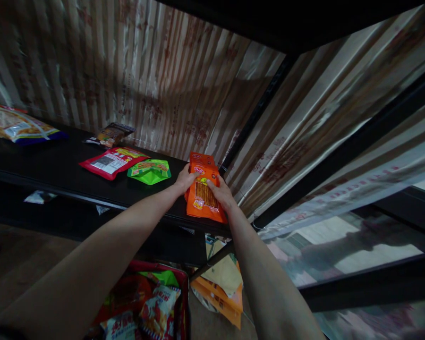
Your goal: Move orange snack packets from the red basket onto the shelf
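Both my hands grip a small stack of orange snack packets [206, 196] at the right end of the black shelf [74, 165]. The front packet has a clear window showing brown sticks, and other orange packets stand behind it. My left hand [186, 180] is closed on the left side, thumb over the front. My right hand [221, 192] holds the right side, its thumb also on the front. Left of the stack lies a green snack packet [150, 172], partly beside a red packet [114, 161].
Further left are a dark brown packet [112, 135] and a large snack bag [19, 123]. Below stands a red basket [184, 295] holding several snack bags. Black rack posts [262, 108] rise at the right, and striped plastic sheeting [145, 71] hangs behind.
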Demonstrator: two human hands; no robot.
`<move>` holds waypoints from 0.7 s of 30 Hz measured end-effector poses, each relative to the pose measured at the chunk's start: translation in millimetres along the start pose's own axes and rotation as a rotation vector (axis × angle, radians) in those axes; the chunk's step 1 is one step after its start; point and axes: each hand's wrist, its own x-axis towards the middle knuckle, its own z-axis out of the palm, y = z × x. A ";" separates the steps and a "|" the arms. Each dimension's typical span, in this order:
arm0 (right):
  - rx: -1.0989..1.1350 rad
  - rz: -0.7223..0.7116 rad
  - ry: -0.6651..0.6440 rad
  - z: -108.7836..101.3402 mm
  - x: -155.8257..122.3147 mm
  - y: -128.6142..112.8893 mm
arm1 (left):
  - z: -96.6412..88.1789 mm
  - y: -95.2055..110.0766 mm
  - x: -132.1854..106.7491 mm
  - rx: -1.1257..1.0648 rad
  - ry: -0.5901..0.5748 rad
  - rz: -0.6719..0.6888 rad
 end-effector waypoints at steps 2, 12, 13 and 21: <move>0.021 0.033 -0.004 0.1 -0.5 -0.3 | 1.6 -2.2 4.3 -0.088 -0.027 -0.030; -0.032 0.074 -0.010 -3.2 -8.2 -9.8 | 2.1 4.7 3.2 -0.115 -0.093 -0.097; -0.042 0.074 -0.012 -3.5 -8.7 -10.6 | 2.1 5.1 2.7 -0.107 -0.092 -0.093; -0.051 0.025 -0.002 -2.2 -7.9 -9.3 | 2.5 4.5 2.2 -0.076 -0.066 -0.052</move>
